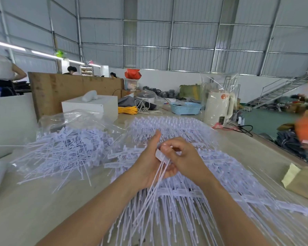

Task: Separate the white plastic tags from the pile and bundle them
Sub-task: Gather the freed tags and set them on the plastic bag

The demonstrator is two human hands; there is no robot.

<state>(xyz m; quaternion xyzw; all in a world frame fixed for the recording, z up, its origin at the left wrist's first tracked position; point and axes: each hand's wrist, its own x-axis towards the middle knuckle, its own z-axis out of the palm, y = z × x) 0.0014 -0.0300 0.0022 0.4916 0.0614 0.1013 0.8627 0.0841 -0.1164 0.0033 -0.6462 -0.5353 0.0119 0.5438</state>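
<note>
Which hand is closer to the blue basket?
Right. The right hand is below the blue basket, slightly nearer its side; the left hand sits farther left, both holding tags.

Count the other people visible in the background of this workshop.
3. One at the far left edge, in a white top; two behind the wooden board: one left of the shelves, one right of them. More may be hidden.
</note>
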